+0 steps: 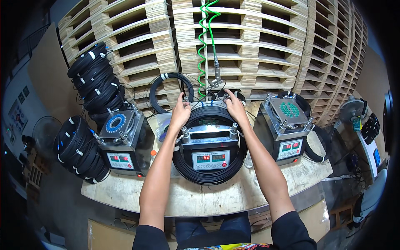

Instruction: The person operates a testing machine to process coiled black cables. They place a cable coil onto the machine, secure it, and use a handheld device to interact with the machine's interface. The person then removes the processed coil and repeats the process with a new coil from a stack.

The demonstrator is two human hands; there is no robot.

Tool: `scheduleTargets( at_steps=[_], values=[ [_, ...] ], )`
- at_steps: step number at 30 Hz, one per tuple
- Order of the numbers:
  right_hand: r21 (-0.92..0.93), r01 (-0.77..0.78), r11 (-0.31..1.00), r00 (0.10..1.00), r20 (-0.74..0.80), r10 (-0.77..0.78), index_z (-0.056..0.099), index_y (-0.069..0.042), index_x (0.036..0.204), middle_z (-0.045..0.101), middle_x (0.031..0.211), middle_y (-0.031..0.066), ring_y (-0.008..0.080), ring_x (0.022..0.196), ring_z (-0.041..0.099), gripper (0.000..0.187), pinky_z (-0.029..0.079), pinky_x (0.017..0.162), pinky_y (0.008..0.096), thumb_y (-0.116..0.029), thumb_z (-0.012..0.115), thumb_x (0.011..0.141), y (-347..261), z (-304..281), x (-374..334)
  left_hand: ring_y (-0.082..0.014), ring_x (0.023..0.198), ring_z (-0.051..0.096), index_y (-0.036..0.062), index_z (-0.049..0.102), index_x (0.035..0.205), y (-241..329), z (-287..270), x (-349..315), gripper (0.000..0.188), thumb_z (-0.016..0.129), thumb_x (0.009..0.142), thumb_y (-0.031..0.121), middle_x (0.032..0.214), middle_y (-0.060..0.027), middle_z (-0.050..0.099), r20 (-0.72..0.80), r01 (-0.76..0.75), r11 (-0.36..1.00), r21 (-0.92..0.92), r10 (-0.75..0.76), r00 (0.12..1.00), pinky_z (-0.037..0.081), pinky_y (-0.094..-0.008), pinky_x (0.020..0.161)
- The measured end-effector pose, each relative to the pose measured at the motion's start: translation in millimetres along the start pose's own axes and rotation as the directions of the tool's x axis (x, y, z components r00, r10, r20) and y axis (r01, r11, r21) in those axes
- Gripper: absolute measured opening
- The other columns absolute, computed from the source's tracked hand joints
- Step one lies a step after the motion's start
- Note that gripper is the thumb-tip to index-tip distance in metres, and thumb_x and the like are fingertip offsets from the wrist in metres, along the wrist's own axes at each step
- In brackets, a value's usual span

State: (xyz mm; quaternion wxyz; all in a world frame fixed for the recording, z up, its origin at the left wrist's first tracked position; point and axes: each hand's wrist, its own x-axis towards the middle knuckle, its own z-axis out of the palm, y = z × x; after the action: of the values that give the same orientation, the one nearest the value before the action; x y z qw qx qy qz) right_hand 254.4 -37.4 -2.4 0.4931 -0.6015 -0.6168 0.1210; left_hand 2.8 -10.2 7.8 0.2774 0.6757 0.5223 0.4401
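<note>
Already, a black cable coil (208, 178) ringed the middle polishing machine (210, 146); left hand (180, 113) and right hand (236, 108), index fingers extended, grip unclear, worked by its far posts (226, 96), seemingly unfinished.

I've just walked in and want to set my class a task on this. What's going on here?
A person is working at the middle machine of three on a wooden bench, its display lit. A coil of black cable loops around it. The left hand and right hand are at its far corners; whether they grip anything is unclear. Similar machines stand either side, and more black coils are piled at the left.
</note>
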Motion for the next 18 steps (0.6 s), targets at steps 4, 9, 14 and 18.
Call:
scheduleTargets(
  at_steps=[4, 9, 14, 18],
  values=[
    [0.002, 0.046, 0.999, 0.999, 0.003, -0.046, 0.049, -0.012, 0.142, 0.067, 0.114, 0.0251, 0.0388, 0.111, 0.063, 0.051, 0.045, 0.1, 0.0421, -0.014, 0.044, 0.09, 3.4, 3.6, 1.9, -0.0274, 0.105, 0.067, 0.0097, 0.035, 0.151, -8.0, 2.6, 3.5, 0.063, 0.054, 0.092, 0.014, 0.118, -0.0151, 0.07, -0.045, -0.015, 1.0, 0.025, 0.017, 0.999, 0.047, -0.0351, 0.095],
    [0.078, 0.118, 0.99, 0.993, -0.027, -0.116, 0.05, -0.011, 0.141, 0.066, 0.116, 0.0264, 0.0385, 0.111, 0.063, 0.051, 0.046, 0.099, 0.0411, -0.014, 0.046, 0.09, 7.4, 3.2, 2.6, -0.0274, 0.107, 0.067, 0.0105, 0.034, 0.152, -7.9, 3.4, 5.3, 0.064, 0.055, 0.092, 0.015, 0.119, -0.0136, 0.069, -0.026, -0.004, 0.998, 0.062, 0.006, 1.0, 0.046, -0.0351, 0.096],
    [0.112, 0.01, 0.994, 1.0, 0.025, -0.013, 0.051, -0.011, 0.14, 0.066, 0.116, 0.0269, 0.0381, 0.111, 0.063, 0.051, 0.046, 0.098, 0.0406, -0.017, 0.049, 0.089, -8.1, -3.3, -0.4, -0.0271, 0.106, 0.067, 0.0122, 0.033, 0.153, -2.2, -1.0, 0.9, 0.066, 0.055, 0.091, 0.013, 0.118, -0.0143, 0.069, -0.012, -0.003, 1.0, 0.018, 0.003, 1.0, 0.047, -0.035, 0.096],
    [0.064, -0.052, 0.997, 0.998, 0.025, 0.051, 0.052, -0.011, 0.14, 0.066, 0.116, 0.0265, 0.0386, 0.112, 0.063, 0.051, 0.046, 0.098, 0.0408, -0.022, 0.052, 0.09, -8.1, -2.3, -0.6, -0.0267, 0.106, 0.067, 0.0138, 0.032, 0.154, 6.9, -4.0, -2.5, 0.068, 0.055, 0.09, 0.01, 0.118, -0.016, 0.069, 0.022, -0.002, 1.0, -0.011, 0.002, 1.0, 0.047, -0.0347, 0.095]
  ],
)
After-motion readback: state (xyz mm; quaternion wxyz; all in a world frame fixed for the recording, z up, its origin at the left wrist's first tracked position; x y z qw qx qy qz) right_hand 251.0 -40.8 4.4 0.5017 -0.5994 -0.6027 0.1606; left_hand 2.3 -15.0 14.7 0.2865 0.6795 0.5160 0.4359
